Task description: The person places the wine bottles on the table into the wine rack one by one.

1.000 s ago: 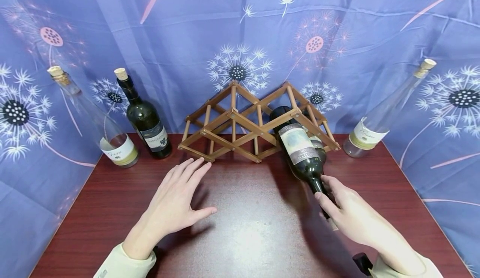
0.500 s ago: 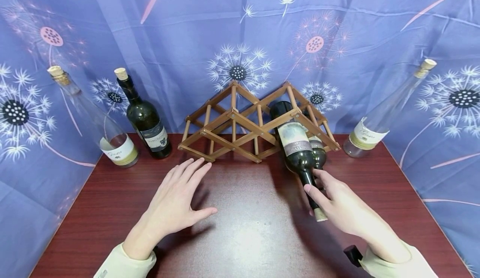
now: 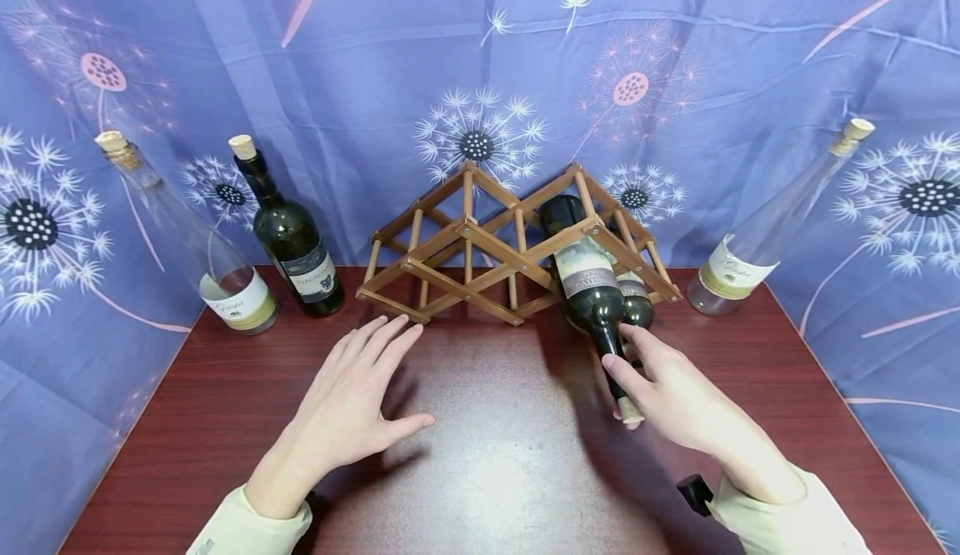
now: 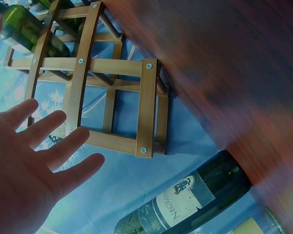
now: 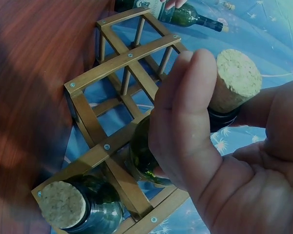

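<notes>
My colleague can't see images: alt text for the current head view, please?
A right hand grips the neck of a dark corked bottle, its base inside a wooden rack, beside another bottle. The left hand is spread over the reddish table near the rack's left end. Two more bottles stand at left, a clear bottle at right.

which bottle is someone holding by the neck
The upper bottle in the rack: the right hand grips its neck. The other racked bottle lies lower, to its right; the three standing bottles are outside the rack.
</notes>
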Tool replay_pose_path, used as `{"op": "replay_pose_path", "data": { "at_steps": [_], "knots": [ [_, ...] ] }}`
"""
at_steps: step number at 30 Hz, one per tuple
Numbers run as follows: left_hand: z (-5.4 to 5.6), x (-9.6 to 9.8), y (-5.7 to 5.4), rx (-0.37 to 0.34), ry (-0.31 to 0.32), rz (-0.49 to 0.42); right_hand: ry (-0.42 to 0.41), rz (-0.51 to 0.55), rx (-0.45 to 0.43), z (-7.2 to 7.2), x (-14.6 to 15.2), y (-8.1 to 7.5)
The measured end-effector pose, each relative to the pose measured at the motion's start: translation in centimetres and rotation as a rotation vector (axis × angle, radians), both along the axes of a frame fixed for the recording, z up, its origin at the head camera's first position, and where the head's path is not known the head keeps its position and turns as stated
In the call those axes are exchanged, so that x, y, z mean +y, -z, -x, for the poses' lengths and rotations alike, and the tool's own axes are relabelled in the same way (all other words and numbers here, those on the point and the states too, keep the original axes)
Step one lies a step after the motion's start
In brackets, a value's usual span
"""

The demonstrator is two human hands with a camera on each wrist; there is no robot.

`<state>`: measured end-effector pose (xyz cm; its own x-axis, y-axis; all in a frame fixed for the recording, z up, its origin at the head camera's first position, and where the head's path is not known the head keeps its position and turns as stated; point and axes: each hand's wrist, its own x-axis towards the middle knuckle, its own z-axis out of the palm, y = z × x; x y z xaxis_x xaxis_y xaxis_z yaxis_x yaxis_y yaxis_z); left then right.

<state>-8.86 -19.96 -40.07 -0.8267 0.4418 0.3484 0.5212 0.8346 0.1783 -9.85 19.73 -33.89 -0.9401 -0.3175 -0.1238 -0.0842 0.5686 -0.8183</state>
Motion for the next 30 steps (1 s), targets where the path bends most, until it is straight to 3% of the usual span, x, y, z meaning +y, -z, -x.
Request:
{"op": "replay_pose_path", "data": {
  "at_steps": [4,16,30],
  "knots": [
    [0.0,0.0,0.0,0.006,0.004,-0.006,-0.008,0.021,-0.019,0.4,-0.2,-0.2],
    [0.0,0.0,0.0,0.024,0.012,-0.006,-0.027,-0.083,0.042,1.9,-0.8,-0.3],
    [-0.1,0.0,0.0,0.017,0.006,-0.003,-0.010,-0.185,0.033,3.6,-1.3,-0.6]
  ]
}}
